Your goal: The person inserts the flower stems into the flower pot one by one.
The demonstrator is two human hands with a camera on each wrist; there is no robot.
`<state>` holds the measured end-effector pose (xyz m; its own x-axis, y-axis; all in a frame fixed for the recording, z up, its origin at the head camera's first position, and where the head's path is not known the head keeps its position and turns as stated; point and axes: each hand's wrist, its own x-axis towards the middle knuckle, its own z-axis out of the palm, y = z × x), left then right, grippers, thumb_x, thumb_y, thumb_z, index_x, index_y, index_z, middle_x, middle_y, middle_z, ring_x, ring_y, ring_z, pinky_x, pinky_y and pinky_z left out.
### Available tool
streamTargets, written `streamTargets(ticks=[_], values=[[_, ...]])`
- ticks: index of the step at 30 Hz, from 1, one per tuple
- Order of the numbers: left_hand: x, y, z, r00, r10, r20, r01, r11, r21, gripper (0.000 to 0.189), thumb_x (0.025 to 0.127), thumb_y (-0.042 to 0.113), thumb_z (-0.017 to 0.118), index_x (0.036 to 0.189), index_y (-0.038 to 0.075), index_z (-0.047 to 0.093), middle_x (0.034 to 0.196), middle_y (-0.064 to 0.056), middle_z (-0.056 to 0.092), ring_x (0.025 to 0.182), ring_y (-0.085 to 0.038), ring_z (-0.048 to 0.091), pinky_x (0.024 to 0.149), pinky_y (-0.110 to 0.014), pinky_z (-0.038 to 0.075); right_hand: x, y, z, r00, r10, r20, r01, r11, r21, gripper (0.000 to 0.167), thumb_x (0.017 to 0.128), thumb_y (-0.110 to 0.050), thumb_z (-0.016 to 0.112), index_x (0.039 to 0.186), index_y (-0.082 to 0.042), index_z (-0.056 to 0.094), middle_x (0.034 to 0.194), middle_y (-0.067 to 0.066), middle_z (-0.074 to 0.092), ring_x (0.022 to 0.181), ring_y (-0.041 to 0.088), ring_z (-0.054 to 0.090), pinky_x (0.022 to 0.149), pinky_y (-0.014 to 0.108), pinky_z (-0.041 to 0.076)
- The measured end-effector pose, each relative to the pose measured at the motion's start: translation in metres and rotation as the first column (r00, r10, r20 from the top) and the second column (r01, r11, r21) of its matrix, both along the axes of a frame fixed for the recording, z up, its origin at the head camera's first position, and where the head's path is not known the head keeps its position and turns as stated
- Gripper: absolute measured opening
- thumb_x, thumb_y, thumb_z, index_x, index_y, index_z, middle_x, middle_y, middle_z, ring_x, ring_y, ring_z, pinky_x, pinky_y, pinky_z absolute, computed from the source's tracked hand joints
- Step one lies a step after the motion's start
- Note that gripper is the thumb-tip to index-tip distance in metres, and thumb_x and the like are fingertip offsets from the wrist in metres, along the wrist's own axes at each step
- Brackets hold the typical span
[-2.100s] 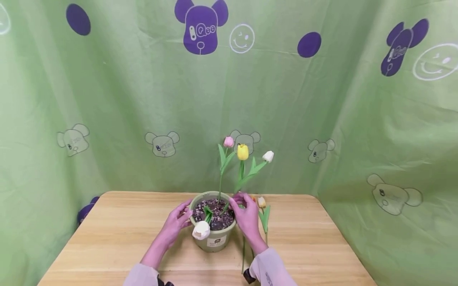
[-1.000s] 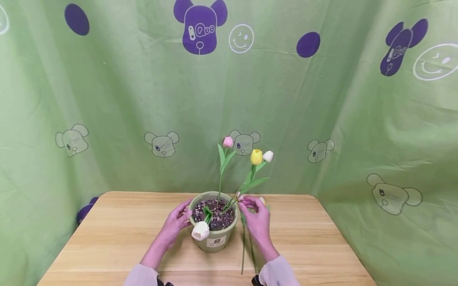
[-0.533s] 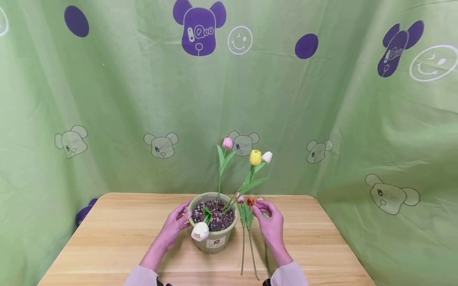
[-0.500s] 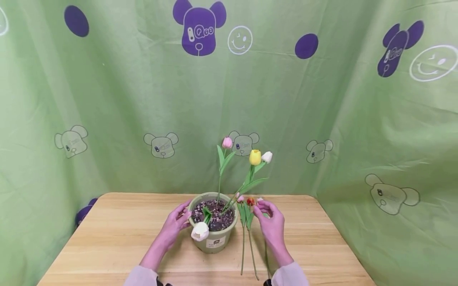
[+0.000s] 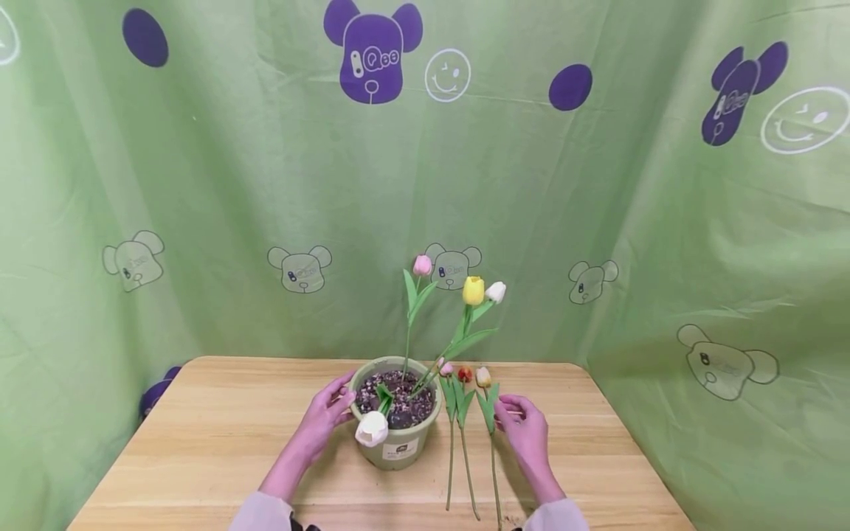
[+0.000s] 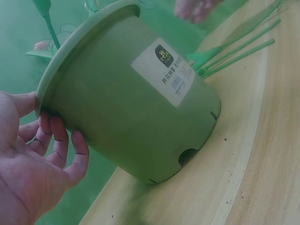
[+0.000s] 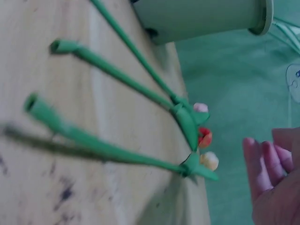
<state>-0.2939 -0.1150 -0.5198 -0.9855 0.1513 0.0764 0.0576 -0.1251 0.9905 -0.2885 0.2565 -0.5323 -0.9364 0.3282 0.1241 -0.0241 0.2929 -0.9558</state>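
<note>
My left hand [image 5: 320, 420] holds the rim of a green flowerpot [image 6: 117, 98], thumb at the rim and fingers curled beneath it. Dark soil [image 5: 401, 413] fills the pot. In it stand a pink tulip [image 5: 422, 265], a yellow tulip [image 5: 474, 290] and a white tulip [image 5: 495, 292], the last two leaning right. Another white tulip [image 5: 372, 428] droops over the front rim. My right hand [image 5: 527, 435], fingers loosely bent and holding nothing, is beside the leaves of a peach tulip [image 5: 483, 378] lying on the table.
Left of the peach tulip lie a red tulip [image 5: 465, 375] and a pink tulip [image 5: 446, 367], stems toward me. Dirt specks [image 7: 65, 192] dot the wooden table [image 5: 212, 435]. A green printed curtain [image 5: 219, 184] surrounds the table at the back and sides.
My right hand has let go of the yellow tulip's stem at the pot and moved right, past the lying tulips. The yellow bloom has shifted right. My left hand has stayed at the rim.
</note>
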Motion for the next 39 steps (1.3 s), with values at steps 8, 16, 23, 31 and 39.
streamTargets(ticks=[8, 16, 23, 31, 39], values=[[-0.001, 0.000, -0.001, 1.000, -0.006, -0.007, 0.006, 1.000, -0.004, 0.054, 0.105, 0.013, 0.055, 0.156, 0.002, 0.041, 0.121, -0.015, 0.050, 0.110, -0.025, 0.063, 0.104, -0.047, 0.056, 0.008, 0.012, -0.015, 0.988, 0.022, 0.150, -0.039, 0.993, 0.115, 0.033, 0.094, -0.004, 0.070, 0.124, 0.009, 0.064, 0.103, 0.020, 0.072, 0.078, 0.028, 0.073, 0.067, 0.031, 0.065], [0.000, 0.001, 0.000, 1.000, -0.002, 0.002, 0.002, 1.000, 0.007, 0.054, 0.105, 0.011, 0.055, 0.156, 0.004, 0.041, 0.122, -0.016, 0.052, 0.111, -0.025, 0.063, 0.105, -0.047, 0.055, 0.010, 0.011, -0.028, 0.976, 0.080, 0.204, -0.105, 0.988, 0.116, 0.036, 0.090, -0.001, 0.071, 0.122, 0.013, 0.063, 0.091, 0.017, 0.072, 0.069, 0.021, 0.069, 0.060, 0.030, 0.063], [-0.001, 0.001, -0.002, 1.000, 0.007, -0.008, -0.007, 1.000, 0.003, 0.055, 0.103, 0.011, 0.058, 0.155, 0.004, 0.043, 0.117, -0.012, 0.052, 0.106, -0.021, 0.064, 0.101, -0.041, 0.058, 0.010, 0.007, -0.032, 0.973, 0.075, 0.219, -0.105, 0.986, 0.130, 0.036, 0.085, 0.001, 0.074, 0.118, 0.012, 0.065, 0.084, 0.011, 0.069, 0.065, 0.018, 0.066, 0.056, 0.028, 0.061], [-0.002, 0.000, -0.005, 1.000, 0.007, -0.002, -0.007, 1.000, 0.020, 0.056, 0.102, 0.008, 0.060, 0.156, 0.004, 0.043, 0.112, -0.009, 0.053, 0.104, -0.019, 0.064, 0.104, -0.045, 0.057, 0.006, 0.002, -0.034, 0.967, 0.084, 0.240, -0.107, 0.991, 0.083, 0.039, 0.082, 0.007, 0.075, 0.118, 0.012, 0.060, 0.086, 0.015, 0.070, 0.060, 0.018, 0.064, 0.053, 0.027, 0.059], [-0.001, 0.000, -0.004, 1.000, 0.004, 0.003, -0.004, 0.999, 0.047, 0.057, 0.101, 0.007, 0.060, 0.155, 0.003, 0.043, 0.111, -0.008, 0.053, 0.102, -0.019, 0.064, 0.101, -0.041, 0.058, 0.001, 0.000, -0.034, 0.958, 0.074, 0.277, -0.103, 0.990, 0.092, 0.043, 0.079, 0.011, 0.069, 0.120, 0.012, 0.058, 0.090, 0.020, 0.073, 0.061, 0.021, 0.067, 0.055, 0.030, 0.061]])
